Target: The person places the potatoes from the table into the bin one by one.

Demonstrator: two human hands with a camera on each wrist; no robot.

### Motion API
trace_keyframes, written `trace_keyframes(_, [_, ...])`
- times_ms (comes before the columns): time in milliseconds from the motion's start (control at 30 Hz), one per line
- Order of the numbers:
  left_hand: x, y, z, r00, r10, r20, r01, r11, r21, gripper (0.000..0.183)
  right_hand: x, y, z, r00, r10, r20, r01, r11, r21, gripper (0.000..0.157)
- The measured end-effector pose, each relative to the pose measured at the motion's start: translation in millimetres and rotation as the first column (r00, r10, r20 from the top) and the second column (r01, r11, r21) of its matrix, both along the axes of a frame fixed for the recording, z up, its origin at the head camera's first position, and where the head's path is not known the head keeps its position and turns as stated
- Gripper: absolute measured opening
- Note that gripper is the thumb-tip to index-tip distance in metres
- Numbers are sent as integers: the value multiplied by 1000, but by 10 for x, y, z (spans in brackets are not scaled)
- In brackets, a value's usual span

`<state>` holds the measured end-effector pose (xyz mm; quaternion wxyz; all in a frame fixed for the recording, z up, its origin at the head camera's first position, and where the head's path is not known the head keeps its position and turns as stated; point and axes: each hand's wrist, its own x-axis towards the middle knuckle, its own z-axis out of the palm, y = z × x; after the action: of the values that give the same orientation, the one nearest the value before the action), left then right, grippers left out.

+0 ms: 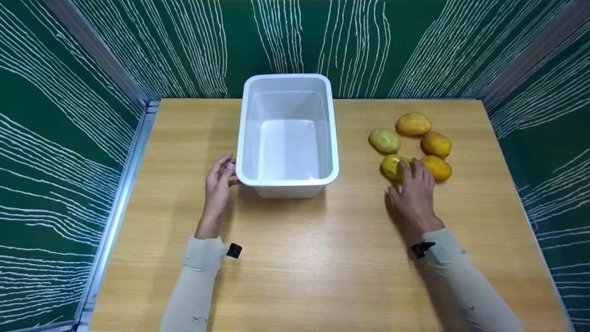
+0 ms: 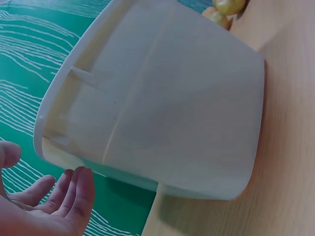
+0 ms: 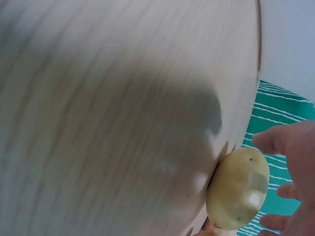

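Your right hand (image 1: 415,196): fingers spread, thumb apart, over the yellow mango (image 1: 390,167) on the tabletop's (image 1: 313,258) right half. No clamp visible; contact unclear. Spread looks meant to span the fruit.

Your left hand (image 1: 217,184): fingers extended, thumb apart, tips by the white bin's (image 1: 292,183) left side under the rim. Can't confirm contact; probably there to steady it. Bin stands upright, mouth up, by the tabletop's far edge, left of middle, likely so both hands reach it.

Around your right hand: green mango (image 1: 385,140) just beyond, orange mango (image 1: 438,168) crowding the fingers' right, two more (image 1: 436,144) toward the far right corner. Bin's right wall stands between fruit and bin interior. Green panels (image 1: 309,37) border the far edge.
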<state>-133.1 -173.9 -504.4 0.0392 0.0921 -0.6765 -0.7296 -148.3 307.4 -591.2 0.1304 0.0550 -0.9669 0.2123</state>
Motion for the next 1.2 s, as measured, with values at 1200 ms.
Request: trace_keyframes(1200, [62, 27, 117, 996, -81, 39, 76, 989, 123, 54, -164, 180, -97, 999, -33, 9, 33, 998, 54, 69])
